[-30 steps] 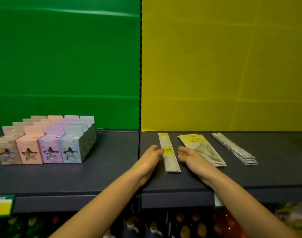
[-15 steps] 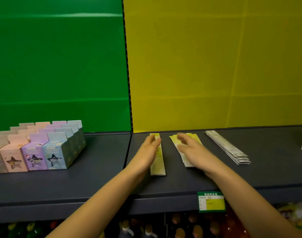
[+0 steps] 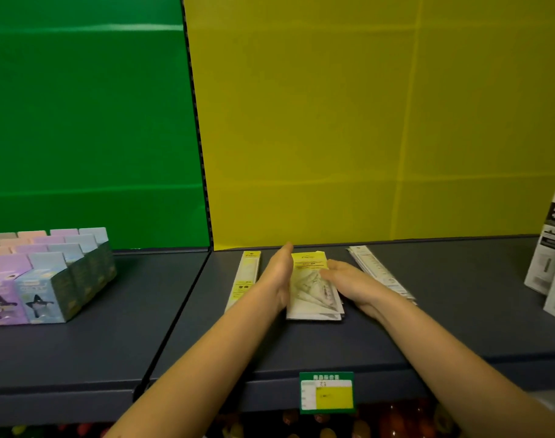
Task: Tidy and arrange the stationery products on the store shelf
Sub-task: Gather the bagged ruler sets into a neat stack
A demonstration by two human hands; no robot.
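On the dark shelf (image 3: 459, 327) below the yellow backing, a person's two flat hands bracket a stack of yellow-headed set-square packets (image 3: 310, 279). The left hand (image 3: 277, 276) stands on edge against the stack's 9 o'clock side, fingers straight and unclenched; the right hand (image 3: 348, 281) lies open at its 3 o'clock side, fingertips resting on the top packet, gripping nothing. The stack's long axis runs 12 to 6 o'clock, front to back. Both hands are equally near, so squaring the pile looks like the step in hand. Just beside it at 9 o'clock lies a narrow ruler packet (image 3: 244, 279); at 3 o'clock, a slanted pile of rulers (image 3: 377, 273). Bare shelf opens toward 6 o'clock.
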